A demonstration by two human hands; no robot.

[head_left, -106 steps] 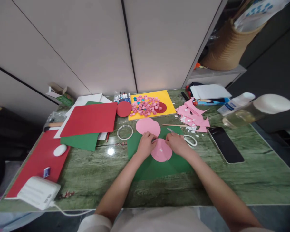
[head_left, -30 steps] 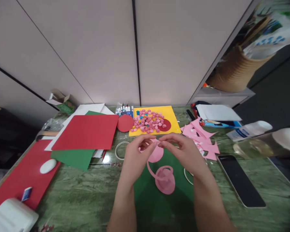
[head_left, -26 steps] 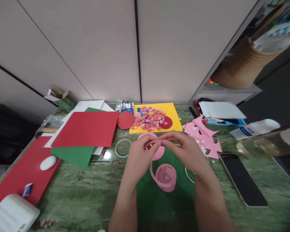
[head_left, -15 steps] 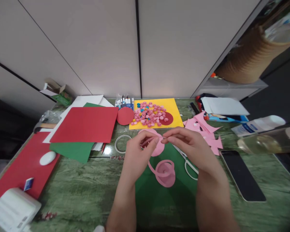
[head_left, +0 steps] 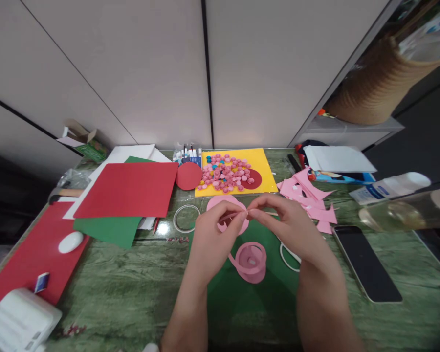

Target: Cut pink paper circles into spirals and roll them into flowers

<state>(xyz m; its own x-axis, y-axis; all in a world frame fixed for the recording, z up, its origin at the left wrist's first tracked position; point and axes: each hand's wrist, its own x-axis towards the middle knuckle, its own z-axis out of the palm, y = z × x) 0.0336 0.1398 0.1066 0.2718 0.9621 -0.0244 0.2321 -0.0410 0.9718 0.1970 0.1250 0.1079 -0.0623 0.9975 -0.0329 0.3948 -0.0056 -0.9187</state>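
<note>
A pink paper spiral hangs in loose coils above the green paper sheet. Its narrow outer strip runs up into my left hand, where thumb and fingers pinch it. The fingertips of my right hand meet those of the left at the strip's end and are pinched together there. The very tip of the strip is hidden between the fingers. Behind my hands lie round pink paper pieces, partly covered. Scissors with white handles show in part beside my right wrist.
Small pink, blue and yellow pieces lie on a yellow sheet at the back. Red paper and a roll of tape are to the left. Pink scraps, a phone and bottles stand or lie rightward.
The pink disc lay flat between my hands earlier; now its spiral strip is lifted and hangs uncoiled. Half a second ago my fingertips were slightly apart; now they touch.
</note>
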